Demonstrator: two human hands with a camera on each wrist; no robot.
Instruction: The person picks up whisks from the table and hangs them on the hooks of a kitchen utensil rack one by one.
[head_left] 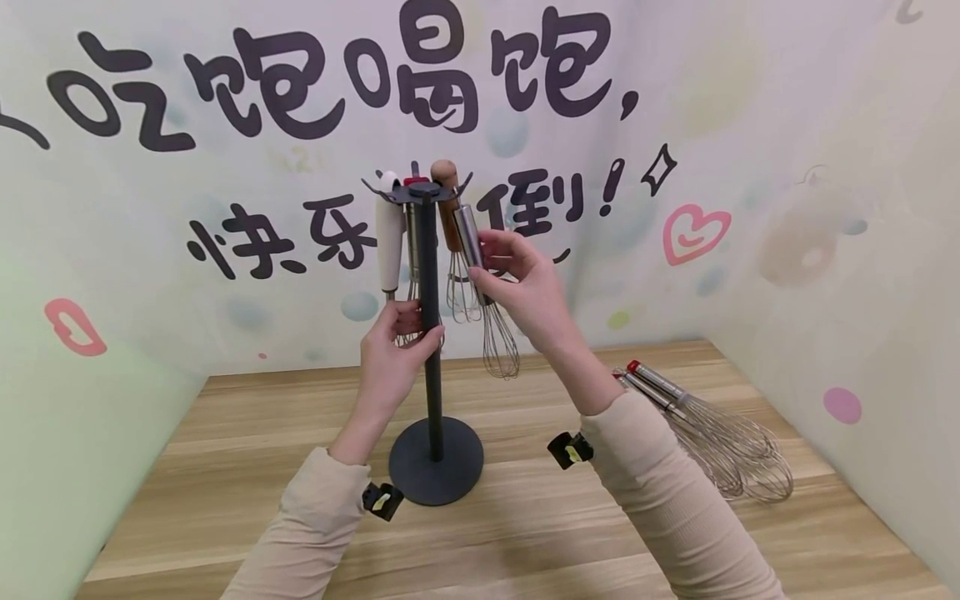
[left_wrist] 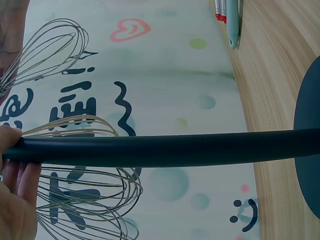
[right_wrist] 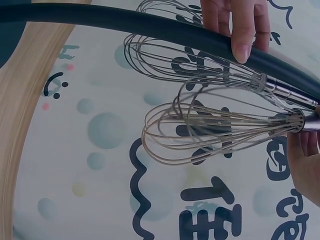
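Observation:
A black stand with a round base and hooks on top stands upright on the table. My left hand holds its post partway up, thumb in front and fingers behind. A small whisk with a shiny metal handle is pinched by my right hand, its top end close under the right-hand hooks and its wires pointing down, tilted. Beside it hangs a whisk with a brown wooden handle. A white-handled utensil and a metal-handled whisk with a red top hang on the stand's left side.
At the right of the wooden table lie several larger whisks, some with red-tipped metal handles, beside my right sleeve. A pale green handle shows there in the left wrist view. A printed backdrop rises right behind the table.

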